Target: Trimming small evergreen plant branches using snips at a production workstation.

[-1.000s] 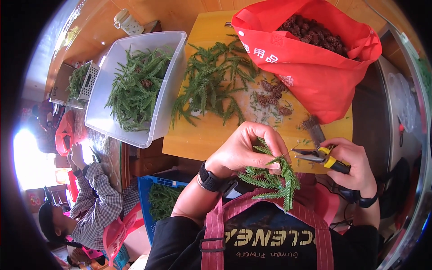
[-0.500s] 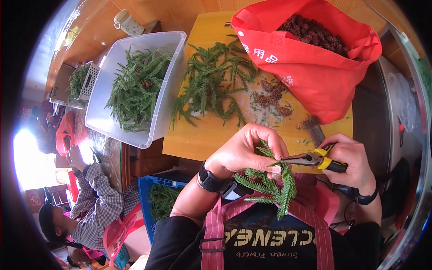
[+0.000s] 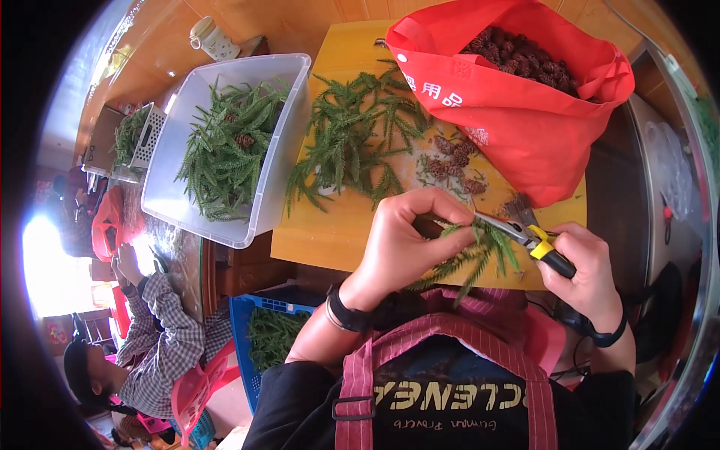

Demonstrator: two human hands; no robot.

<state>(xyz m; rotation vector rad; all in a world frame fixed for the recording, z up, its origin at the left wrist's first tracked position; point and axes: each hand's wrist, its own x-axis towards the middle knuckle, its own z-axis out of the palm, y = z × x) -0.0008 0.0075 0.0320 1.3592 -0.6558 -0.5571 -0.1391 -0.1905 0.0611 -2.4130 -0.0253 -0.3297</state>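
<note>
My left hand pinches a green artificial pine sprig between thumb and fingers, over the near edge of the yellow table. Part of the sprig is hidden behind that hand. Wrapped round the black and yellow handles of pliers, my right hand holds their jaws close to the left fingertips, at the sprig's upper end. Whether the jaws grip anything is too small to tell. Beyond the hands lie several brown pine cones and a pile of pine sprigs.
A red bag full of pine cones stands at the back right. To the left is a clear plastic bin of sprigs and cones. A blue basket with greenery sits below the table. Another person in a checked shirt sits at far left.
Both hands have shifted a little forward, away from my chest, with the sprig now over the table edge. The pliers have tilted, their jaws pointing up and left.
</note>
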